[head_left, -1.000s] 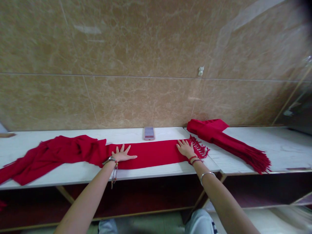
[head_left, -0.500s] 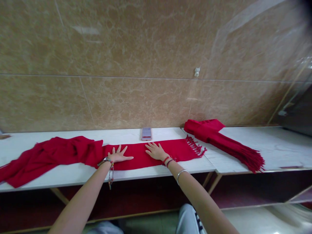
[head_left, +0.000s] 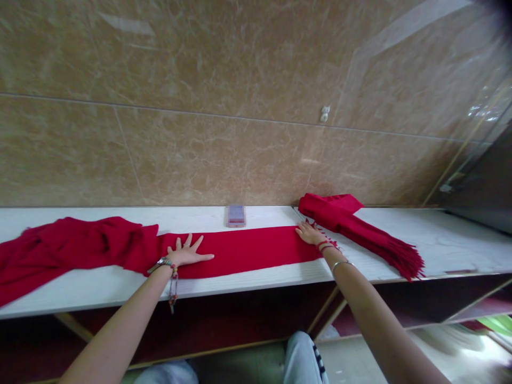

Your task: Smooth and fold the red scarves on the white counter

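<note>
A long red scarf (head_left: 256,248) lies along the white tabletop (head_left: 276,274), flat in the middle and bunched in loose folds at its left part. My left hand (head_left: 188,253) rests on it with fingers spread, close to where the folds begin. At the fringed right end, my right hand (head_left: 310,233) presses flat on the cloth, and its wrist and arm cover much of the fringe. Neither hand grips anything. To the right of that hand lies a second red scarf (head_left: 356,226), folded lengthwise, its fringe pointing toward the front edge.
A phone (head_left: 236,216) lies behind the flat scarf, near the tiled wall (head_left: 224,154). A small white figure (head_left: 325,113) is fixed to the wall. At the far right stands a dark object (head_left: 480,181). Shelves open below the tabletop.
My right hand has slid right along the scarf, from its middle to the fringed end. My left hand stays on the same part of the cloth. The view has shifted slightly.
</note>
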Demonstrator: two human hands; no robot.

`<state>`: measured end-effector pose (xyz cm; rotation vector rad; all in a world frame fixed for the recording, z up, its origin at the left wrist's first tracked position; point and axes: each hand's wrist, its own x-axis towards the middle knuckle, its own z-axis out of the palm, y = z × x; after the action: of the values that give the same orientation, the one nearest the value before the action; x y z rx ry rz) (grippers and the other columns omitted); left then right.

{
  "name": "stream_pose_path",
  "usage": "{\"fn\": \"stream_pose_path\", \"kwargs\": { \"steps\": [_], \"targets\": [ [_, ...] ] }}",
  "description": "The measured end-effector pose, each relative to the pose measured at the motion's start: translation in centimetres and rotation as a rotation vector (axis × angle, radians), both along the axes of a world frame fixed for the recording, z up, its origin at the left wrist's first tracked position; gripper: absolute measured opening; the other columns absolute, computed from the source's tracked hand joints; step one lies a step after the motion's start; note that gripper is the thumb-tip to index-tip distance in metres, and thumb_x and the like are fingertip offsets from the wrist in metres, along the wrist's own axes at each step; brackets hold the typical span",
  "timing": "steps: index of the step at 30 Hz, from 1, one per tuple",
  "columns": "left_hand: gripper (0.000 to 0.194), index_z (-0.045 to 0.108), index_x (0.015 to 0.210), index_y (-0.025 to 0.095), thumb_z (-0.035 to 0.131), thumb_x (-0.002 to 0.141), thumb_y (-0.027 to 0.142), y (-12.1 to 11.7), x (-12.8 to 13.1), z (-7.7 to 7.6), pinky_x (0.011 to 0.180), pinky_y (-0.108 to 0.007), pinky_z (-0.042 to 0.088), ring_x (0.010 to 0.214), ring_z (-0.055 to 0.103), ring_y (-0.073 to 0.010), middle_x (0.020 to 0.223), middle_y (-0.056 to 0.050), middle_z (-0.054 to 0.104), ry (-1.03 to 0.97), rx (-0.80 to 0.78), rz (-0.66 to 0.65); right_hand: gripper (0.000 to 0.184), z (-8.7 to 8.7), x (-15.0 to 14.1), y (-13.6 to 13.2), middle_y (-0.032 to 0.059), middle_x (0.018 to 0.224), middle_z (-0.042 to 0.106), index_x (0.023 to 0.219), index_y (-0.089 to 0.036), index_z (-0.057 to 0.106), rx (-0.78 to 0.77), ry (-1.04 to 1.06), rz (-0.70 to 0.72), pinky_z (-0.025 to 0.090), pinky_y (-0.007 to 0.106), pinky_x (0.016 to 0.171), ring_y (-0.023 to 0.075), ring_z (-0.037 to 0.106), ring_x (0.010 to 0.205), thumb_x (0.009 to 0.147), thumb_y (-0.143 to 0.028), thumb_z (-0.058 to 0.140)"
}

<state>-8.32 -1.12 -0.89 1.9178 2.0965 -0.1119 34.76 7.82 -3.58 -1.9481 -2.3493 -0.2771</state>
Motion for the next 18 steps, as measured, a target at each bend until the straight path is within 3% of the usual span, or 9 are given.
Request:
{"fn": "stream_pose_path", "kwargs": {
  "steps": [4, 7, 9, 11, 14, 18],
  "targets": [
    [0.104, 0.018, 0.141, 0.030, 0.039, 0.055, 0.085, -0.1, 0.0, 0.2, 0.093, -0.067, 0.016, 0.130, 0.004, -0.0472, 0.148, -0.011, 0.003, 0.002, 0.023, -0.018, 0.047, 0.7, -4.1, -0.2, 0.0218, 0.138, 0.036, 0.131, -0.007, 0.038, 0.024, 0.017, 0.057, 0.025, 0.050, 0.100, 0.0288, 0.028, 0.129, 0.093, -0.030, 0.026],
    [0.105, 0.014, 0.142, 0.031, 0.038, 0.055, 0.086, 0.1, -1.1, 0.3, 0.095, -0.066, 0.014, 0.131, 0.000, -0.0458, 0.148, -0.009, -0.002, 0.016, -0.016, -0.022, 0.048, 0.5, -8.7, -1.5, 0.0076, 0.145, 0.027, 0.139, -0.022, 0.028, 0.003, 0.034, 0.249, 0.025, 0.042, 0.103, 0.0211, 0.020, 0.133, 0.093, -0.037, 0.024],
    [0.105, 0.011, 0.142, 0.031, 0.037, 0.056, 0.085, 0.3, -2.5, 0.2, 0.097, -0.065, 0.011, 0.131, -0.003, -0.0440, 0.148, -0.008, -0.005, 0.030, -0.044, -0.018, 0.050, -0.1, -11.4, -2.5, 0.0068, 0.146, 0.026, 0.140, -0.023, 0.026, -0.049, 0.092, 0.457, 0.024, 0.046, 0.103, 0.0231, 0.019, 0.134, 0.093, -0.042, 0.022],
    [0.102, 0.012, 0.142, 0.030, 0.038, 0.058, 0.084, 0.5, -4.3, -0.1, 0.098, -0.064, 0.011, 0.131, -0.002, -0.0431, 0.148, -0.009, -0.003, 0.039, -0.038, -0.024, 0.052, -0.8, -13.0, -3.3, 0.0063, 0.146, 0.027, 0.139, -0.024, 0.027, -0.098, 0.117, 0.509, 0.022, 0.049, 0.103, 0.0254, 0.020, 0.133, 0.092, -0.046, 0.020],
    [0.096, 0.016, 0.141, 0.031, 0.042, 0.061, 0.080, 0.7, -6.7, -0.7, 0.097, -0.064, 0.013, 0.132, 0.001, -0.0432, 0.149, -0.010, 0.001, 0.050, -0.002, -0.039, 0.053, -1.7, -13.0, -3.2, 0.0062, 0.145, 0.027, 0.139, -0.026, 0.028, -0.100, 0.106, 0.440, 0.023, 0.051, 0.102, 0.0268, 0.022, 0.132, 0.092, -0.048, 0.018],
    [0.089, 0.022, 0.139, 0.035, 0.049, 0.063, 0.075, 1.0, -8.3, -1.2, 0.094, -0.064, 0.019, 0.131, 0.007, -0.0426, 0.148, -0.009, 0.009, 0.064, 0.045, -0.032, 0.047, -1.8, -8.8, -2.0, 0.0112, 0.142, 0.033, 0.136, -0.022, 0.034, -0.011, -0.081, 0.298, 0.030, 0.050, 0.097, 0.0277, 0.030, 0.128, 0.093, -0.038, 0.023]
  ]
}}
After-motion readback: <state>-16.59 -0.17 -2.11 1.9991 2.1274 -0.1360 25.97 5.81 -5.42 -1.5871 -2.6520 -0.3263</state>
